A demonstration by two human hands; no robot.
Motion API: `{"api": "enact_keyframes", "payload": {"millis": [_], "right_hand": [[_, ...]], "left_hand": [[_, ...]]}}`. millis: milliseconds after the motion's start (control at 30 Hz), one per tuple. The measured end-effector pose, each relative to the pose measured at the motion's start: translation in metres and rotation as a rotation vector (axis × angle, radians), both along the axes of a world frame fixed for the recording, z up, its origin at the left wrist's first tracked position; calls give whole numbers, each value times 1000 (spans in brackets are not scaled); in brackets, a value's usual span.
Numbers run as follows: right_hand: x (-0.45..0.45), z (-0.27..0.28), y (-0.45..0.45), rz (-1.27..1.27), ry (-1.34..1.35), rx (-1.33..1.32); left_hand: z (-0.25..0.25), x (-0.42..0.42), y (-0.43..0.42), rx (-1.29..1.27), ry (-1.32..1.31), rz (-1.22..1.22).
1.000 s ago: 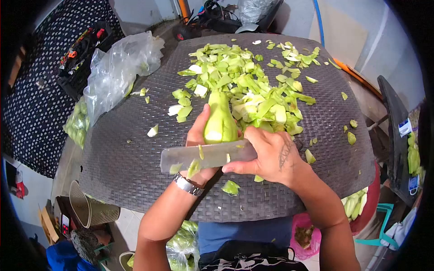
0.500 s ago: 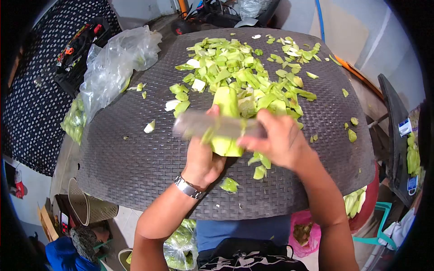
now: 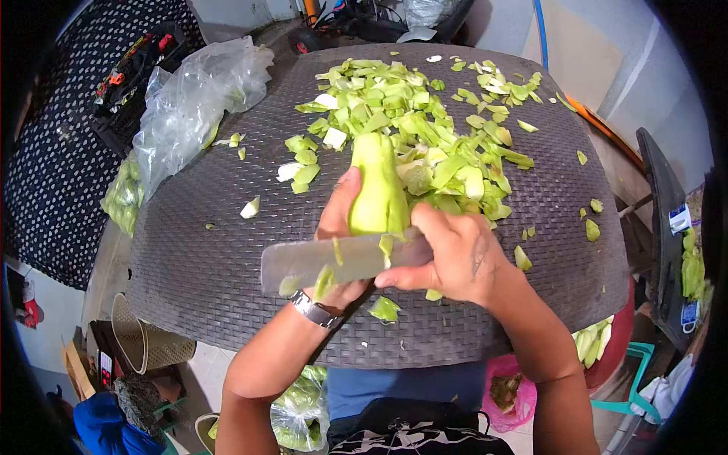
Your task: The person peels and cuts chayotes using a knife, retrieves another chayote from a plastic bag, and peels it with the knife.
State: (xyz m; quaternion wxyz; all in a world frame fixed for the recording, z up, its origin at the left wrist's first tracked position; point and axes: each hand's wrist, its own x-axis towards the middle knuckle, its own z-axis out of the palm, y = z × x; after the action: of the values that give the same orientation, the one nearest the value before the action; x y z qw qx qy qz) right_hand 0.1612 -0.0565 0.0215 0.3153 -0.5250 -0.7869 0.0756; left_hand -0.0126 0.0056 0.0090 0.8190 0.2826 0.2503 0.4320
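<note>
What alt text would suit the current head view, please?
A person's left hand holds a pale green vegetable over a dark woven table, while the right hand grips a broad knife at the vegetable's near end. Green peelings lie heaped beyond; a clear plastic bag is at left.

Bright light | sheen on tabletop (image 3: 205, 265) | wide-angle bowing | black rounded corners
</note>
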Motion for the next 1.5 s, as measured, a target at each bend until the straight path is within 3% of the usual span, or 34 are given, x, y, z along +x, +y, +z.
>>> {"api": "enact_keyframes", "payload": {"millis": [367,400,500,533,633,867,1367,1500], "right_hand": [[34,-2,16,-99,48,10],[29,-4,14,-51,73,33],[36,-7,16,-57,87,-28],[41,-9,20,-84,179,-108],[54,-4,24,-134,147,-65],[77,-5,29,-199,11,9],[60,-12,31,-333,-1,-34],[79,1,26,-421,-73,-254]], "left_hand": [[-12,-8,-1,89,26,129],[-14,-10,7,141,28,-64],[-17,-8,-12,80,-55,24],[-24,-8,-3,57,35,17],[-6,-8,-4,120,30,-144],[-2,-5,0,-101,-111,-295],[-1,3,-4,-138,-53,-247],[-2,0,0,-224,-97,-308]]}}
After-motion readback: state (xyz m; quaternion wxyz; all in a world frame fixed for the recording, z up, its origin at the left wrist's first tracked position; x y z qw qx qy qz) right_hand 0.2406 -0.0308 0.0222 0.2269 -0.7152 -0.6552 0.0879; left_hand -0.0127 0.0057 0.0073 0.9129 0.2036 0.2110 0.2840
